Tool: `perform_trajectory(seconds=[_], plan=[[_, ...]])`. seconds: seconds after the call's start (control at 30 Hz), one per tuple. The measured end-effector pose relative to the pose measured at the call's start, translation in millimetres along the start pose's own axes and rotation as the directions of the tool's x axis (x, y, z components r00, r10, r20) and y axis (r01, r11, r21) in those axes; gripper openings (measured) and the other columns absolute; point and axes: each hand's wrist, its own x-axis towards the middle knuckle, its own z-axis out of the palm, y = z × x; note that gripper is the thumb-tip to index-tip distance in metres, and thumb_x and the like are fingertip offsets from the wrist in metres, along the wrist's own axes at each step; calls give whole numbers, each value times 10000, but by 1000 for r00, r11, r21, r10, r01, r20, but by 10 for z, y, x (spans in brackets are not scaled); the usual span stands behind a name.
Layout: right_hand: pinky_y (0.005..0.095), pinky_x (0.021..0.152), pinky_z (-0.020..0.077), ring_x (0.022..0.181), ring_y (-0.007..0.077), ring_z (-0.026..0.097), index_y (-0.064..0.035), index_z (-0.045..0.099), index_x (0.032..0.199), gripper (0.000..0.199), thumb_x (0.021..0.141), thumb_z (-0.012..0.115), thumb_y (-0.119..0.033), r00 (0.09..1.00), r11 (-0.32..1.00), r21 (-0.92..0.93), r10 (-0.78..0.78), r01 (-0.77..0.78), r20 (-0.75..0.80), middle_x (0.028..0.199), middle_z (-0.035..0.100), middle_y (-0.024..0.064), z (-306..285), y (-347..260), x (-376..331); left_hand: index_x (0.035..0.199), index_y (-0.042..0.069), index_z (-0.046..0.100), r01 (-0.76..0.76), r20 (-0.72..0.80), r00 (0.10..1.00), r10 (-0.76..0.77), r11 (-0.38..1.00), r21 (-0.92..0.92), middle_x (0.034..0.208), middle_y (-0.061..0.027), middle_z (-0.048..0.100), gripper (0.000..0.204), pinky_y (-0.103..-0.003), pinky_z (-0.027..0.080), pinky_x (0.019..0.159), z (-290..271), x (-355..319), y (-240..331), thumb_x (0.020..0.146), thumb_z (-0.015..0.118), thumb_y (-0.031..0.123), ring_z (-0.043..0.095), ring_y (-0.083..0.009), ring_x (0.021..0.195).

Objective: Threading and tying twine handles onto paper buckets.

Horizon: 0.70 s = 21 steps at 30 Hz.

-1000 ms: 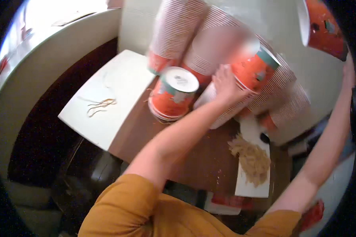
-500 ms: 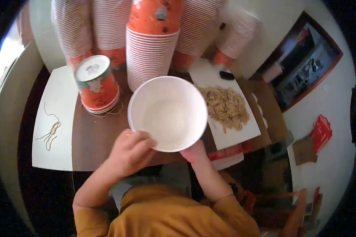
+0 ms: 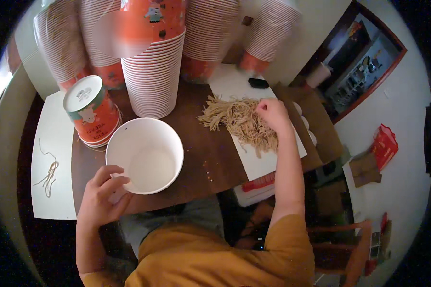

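Your left hand curls at the white bucket, clamping unclear; your right hand, fingers bunched, meets tan strings, hold unclear.

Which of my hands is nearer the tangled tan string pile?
Right. Your right hand is over the right part of the tangled tan string pile; your left hand is farther, left of it, at the white-lined round bucket's rim.

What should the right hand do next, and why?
I'd probably have the right hand gently pull one strand from the tan string pile: its curled fingers are right there, the strands look tangled, and the left hand is at the open cup's rim.
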Motion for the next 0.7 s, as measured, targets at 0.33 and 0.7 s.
perform_trajectory(seconds=[0.33, 0.7], plan=[[424, 846, 441, 982, 307, 537, -80, 631, 941, 243, 705, 668, -126, 949, 957, -177, -182, 232, 259, 999, 543, 116, 182, 228, -617, 905, 13, 619, -75, -190, 978, 85, 995, 59, 1071, -194, 573, 309, -284, 442, 574, -118, -225, -172, 599, 655, 43, 522, -212, 688], [379, 792, 450, 883, 263, 567, -35, 619, 809, 89, 800, 620, -124, 984, 921, 346, -164, 177, -67, 874, 606, 87, 80, 277, -510, 874, 7, 617, -156, -211, 963, 167, 985, 71, 1052, -186, 577, 237, -294, 435, 601, -134, -236, -108, 639, 633, 40, 510, -209, 695]])
